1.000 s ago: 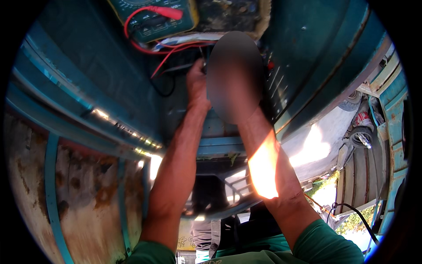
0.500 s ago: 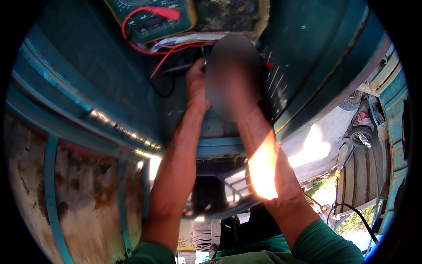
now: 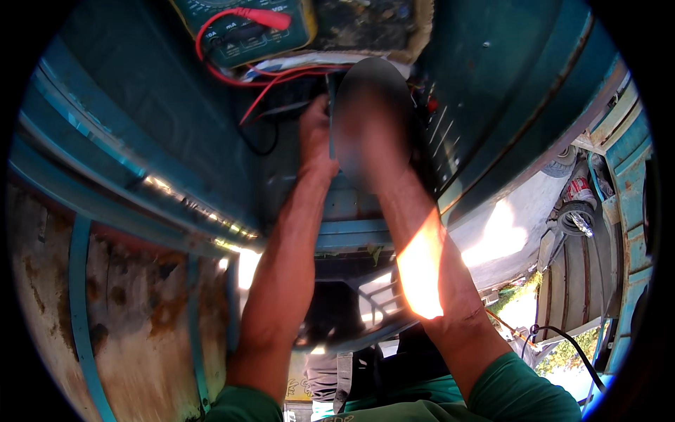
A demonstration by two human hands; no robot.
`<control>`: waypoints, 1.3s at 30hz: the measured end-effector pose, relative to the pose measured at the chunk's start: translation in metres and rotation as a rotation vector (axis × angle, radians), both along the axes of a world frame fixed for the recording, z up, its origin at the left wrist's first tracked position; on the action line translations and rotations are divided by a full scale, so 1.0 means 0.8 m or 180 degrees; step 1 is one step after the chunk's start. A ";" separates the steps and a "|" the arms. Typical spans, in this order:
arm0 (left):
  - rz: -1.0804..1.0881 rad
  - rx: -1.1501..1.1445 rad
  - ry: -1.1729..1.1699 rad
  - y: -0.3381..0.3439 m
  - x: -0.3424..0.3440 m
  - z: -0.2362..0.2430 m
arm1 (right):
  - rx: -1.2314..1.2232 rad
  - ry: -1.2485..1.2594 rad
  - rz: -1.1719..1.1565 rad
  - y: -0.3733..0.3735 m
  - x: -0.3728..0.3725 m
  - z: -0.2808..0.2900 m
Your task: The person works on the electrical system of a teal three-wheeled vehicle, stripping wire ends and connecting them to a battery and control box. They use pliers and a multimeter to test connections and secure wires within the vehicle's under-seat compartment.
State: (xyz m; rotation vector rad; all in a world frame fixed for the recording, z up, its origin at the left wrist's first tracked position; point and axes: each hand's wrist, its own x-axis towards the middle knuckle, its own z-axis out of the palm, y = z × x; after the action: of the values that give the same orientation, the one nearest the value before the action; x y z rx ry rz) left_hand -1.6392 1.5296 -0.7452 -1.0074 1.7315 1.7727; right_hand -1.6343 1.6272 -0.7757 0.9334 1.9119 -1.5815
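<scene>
Both my forearms reach up into a dark teal metal compartment. My left hand (image 3: 315,141) is curled against a dark part just below a bundle of red and black wires (image 3: 271,88); what it grips is too dark to make out. My right hand (image 3: 373,126) is covered by a blurred patch, so its fingers and anything in them are hidden. Above the hands sits a green multimeter (image 3: 242,28) with a red probe plug and red lead looping down toward my left hand.
A teal sloped panel (image 3: 506,91) closes in on the right and a teal ledge (image 3: 140,176) on the left. Rusty white metal with teal ribs (image 3: 105,316) lies lower left. Grimy cylindrical mechanical parts (image 3: 573,204) and a black cable (image 3: 569,344) show at right.
</scene>
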 end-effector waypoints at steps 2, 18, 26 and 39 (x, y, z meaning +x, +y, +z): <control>0.0225 0.0123 -0.0091 0.000 0.004 0.011 | -0.0196 0.0028 -0.0083 0.002 -0.004 0.006; 0.0954 0.1099 -0.0497 -0.017 0.028 0.034 | -0.1529 -0.0217 -0.0475 0.003 -0.035 0.091; 0.0809 0.1122 -0.0499 -0.024 0.028 0.026 | -0.1107 0.0157 0.0085 0.002 -0.042 0.094; 0.0999 0.1130 -0.0439 -0.020 0.018 0.032 | -0.1126 -0.0282 -0.0768 -0.009 -0.046 0.097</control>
State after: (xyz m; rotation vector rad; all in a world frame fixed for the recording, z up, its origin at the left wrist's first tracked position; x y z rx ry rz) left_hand -1.6244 1.5136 -0.7196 -1.2549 1.1676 2.0529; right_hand -1.6712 1.6204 -0.6981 1.0844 1.4364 -1.9022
